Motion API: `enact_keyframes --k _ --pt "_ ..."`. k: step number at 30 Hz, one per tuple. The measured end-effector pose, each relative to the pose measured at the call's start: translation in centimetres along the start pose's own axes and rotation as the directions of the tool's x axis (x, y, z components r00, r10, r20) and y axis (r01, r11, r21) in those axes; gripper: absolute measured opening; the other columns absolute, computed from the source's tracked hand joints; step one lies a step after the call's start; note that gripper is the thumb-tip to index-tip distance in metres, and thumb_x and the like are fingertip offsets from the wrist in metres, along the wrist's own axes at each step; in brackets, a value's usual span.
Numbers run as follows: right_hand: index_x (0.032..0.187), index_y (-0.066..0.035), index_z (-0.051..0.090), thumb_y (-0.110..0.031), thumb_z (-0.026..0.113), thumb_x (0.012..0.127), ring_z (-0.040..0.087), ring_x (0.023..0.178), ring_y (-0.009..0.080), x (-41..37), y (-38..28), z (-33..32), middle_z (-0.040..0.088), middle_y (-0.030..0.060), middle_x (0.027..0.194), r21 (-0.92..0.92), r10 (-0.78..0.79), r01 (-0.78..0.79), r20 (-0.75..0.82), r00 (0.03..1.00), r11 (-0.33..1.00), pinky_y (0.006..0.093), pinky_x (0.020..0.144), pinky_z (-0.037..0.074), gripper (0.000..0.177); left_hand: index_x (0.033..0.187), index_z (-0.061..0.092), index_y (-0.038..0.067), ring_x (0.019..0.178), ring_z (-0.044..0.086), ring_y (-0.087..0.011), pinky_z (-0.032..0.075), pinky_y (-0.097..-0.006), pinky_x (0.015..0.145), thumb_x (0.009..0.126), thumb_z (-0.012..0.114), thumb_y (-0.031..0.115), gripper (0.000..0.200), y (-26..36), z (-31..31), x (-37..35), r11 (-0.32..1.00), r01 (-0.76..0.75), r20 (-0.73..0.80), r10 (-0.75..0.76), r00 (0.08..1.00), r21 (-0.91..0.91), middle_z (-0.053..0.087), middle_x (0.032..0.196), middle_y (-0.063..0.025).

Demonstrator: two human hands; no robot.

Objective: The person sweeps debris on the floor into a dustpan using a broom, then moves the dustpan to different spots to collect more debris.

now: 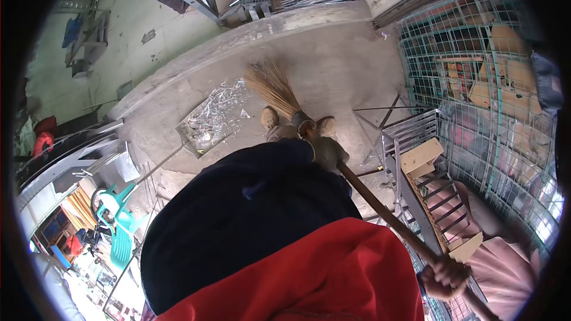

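A stick broom with a long wooden handle point(380, 208) slants across my front. Its straw bristles point(272, 86) touch the concrete floor and look slightly blurred at the tips. My left hand point(328, 152) is wrapped round the lower handle, just above the dark binding. Further up the handle, my right hand point(445, 277) makes a fist around it at lower right. Left of the bristles lies a heap of thin shiny scraps point(223, 107). It spreads over a flat dustpan point(189, 134) whose long thin handle runs to the lower left.
My shoes point(270, 117) stand beside the broom head. A low concrete ledge point(196, 59) curves behind the scraps. Green wire mesh point(493, 95) lines the right side, with a metal rack point(416, 125) before it. A green plastic chair point(122, 226) stands at left.
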State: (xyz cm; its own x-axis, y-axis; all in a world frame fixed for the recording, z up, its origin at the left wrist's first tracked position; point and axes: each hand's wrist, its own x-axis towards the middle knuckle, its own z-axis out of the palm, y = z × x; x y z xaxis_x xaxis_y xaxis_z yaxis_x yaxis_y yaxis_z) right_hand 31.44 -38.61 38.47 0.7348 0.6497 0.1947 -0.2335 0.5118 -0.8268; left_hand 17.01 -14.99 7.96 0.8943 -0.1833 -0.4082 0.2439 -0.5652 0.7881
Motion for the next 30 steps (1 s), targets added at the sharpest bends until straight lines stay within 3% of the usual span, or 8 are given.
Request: enact_keyframes --k 3,6,11,17,24,27,29,30 --pt "0.058 -0.016 0.036 -0.016 0.046 0.09 0.025 0.038 0.0077 -4.0 -10.8 -6.4 0.032 -0.0047 0.048 0.009 0.141 -0.141 -0.097 0.985 0.99 0.0224 0.047 0.029 0.033 0.087 0.06 0.01 0.085 0.064 -0.0288 0.049 -0.0415 0.073 0.08 0.061 0.028 0.019 5.4 -3.2 -1.3 0.999 -0.033 0.031 0.032 0.999 0.01 0.064 0.08 -0.0103" --pt "0.058 -0.019 0.035 -0.029 0.04 0.096 0.022 0.035 0.0064 -1.4 -9.1 -2.0 0.021 -0.0092 0.044 -0.005 -0.192 0.194 -0.134 0.972 0.981 0.0219 0.044 0.024 0.04 0.086 0.06 0.01 0.083 0.064 -0.0295 0.05 -0.0431 0.075 0.079 0.063 0.031 0.022 7.5 -4.2 0.9 0.978 -0.174 -0.164 0.191 0.968 0.113 0.064 0.078 -0.0101" --pt "0.059 -0.019 0.034 -0.029 0.04 0.095 0.021 0.037 0.006 2.7 -10.0 -3.8 0.022 -0.0086 0.045 -0.317 -0.313 0.265 -0.108 0.944 0.91 0.0226 0.045 0.024 0.038 0.088 0.061 0.012 0.082 0.064 -0.0291 0.05 -0.0416 0.078 0.077 0.064 0.031 0.022 7.2 -6.0 10.6 0.94 -0.295 -0.29 0.335 0.897 0.171 0.064 0.079 -0.0091" --pt "0.057 -0.019 0.028 -0.013 0.041 0.084 0.023 0.049 0.0083 5.7 -2.3 -3.7 0.02 -0.0059 0.053 -0.252 -0.133 0.128 -0.005 0.991 0.959 0.0272 0.057 0.03 0.03 0.083 0.063 0.013 0.084 0.064 -0.0292 0.05 -0.0408 0.078 0.075 0.064 0.024 0.013 2.4 -5.8 15.2 0.995 -0.063 -0.614 0.094 0.784 0.072 0.064 0.079 -0.0091" --pt "0.057 -0.017 0.031 -0.023 0.049 0.089 0.02 0.042 0.0094 5.4 8.3 -3.9 0.025 -0.0033 0.051 -0.065 0.162 -0.17 -0.106 0.981 0.983 0.0273 0.049 0.027 0.037 0.084 0.061 0.011 0.077 0.063 -0.0282 0.048 -0.0409 0.071 0.076 0.063 0.018 0.011 -9.7 6.9 10.6 0.986 0.167 -0.535 -0.148 0.832 -0.013 0.062 0.077 -0.0113" --pt "0.057 -0.016 0.033 -0.024 0.049 0.09 0.022 0.04 0.0088 5.5 9.7 -1.8 0.029 -0.0031 0.05 -0.044 0.23 -0.231 -0.036 0.973 0.972 0.0268 0.047 0.027 0.037 0.084 0.06 0.01 0.077 0.062 -0.0285 0.047 -0.0414 0.07 0.076 0.062 0.018 0.011 -17.1 15.3 12.1 0.855 -0.303 -0.734 -0.126 0.667 -0.421 0.061 0.077 -0.0131" --pt "0.057 -0.016 0.035 -0.025 0.049 0.091 0.023 0.039 0.0084 5.6 9.4 -0.8 0.031 -0.003 0.05 -0.057 0.252 -0.249 0.048 0.967 0.967 0.0266 0.046 0.027 0.037 0.084 0.059 0.009 0.078 0.062 -0.0299 0.045 -0.0421 0.069 0.076 0.062 0.017 0.012 -13.1 14.2 9.0 0.751 0.113 -0.367 -0.442 0.819 -0.651 0.062 0.079 -0.0144" --pt "0.059 -0.015 0.035 -0.023 0.048 0.091 0.026 0.039 0.0088 5.7 8.9 -0.7 0.032 -0.0019 0.049 -0.053 0.25 -0.247 0.07 0.966 0.968 0.0267 0.045 0.028 0.035 0.085 0.059 0.009 0.08 0.062 -0.0308 0.046 -0.0432 0.07 0.076 0.062 0.019 0.013 -6.2 6.8 2.1 0.935 0.192 -0.425 -0.311 0.85 -0.299 0.063 0.08 -0.0142"
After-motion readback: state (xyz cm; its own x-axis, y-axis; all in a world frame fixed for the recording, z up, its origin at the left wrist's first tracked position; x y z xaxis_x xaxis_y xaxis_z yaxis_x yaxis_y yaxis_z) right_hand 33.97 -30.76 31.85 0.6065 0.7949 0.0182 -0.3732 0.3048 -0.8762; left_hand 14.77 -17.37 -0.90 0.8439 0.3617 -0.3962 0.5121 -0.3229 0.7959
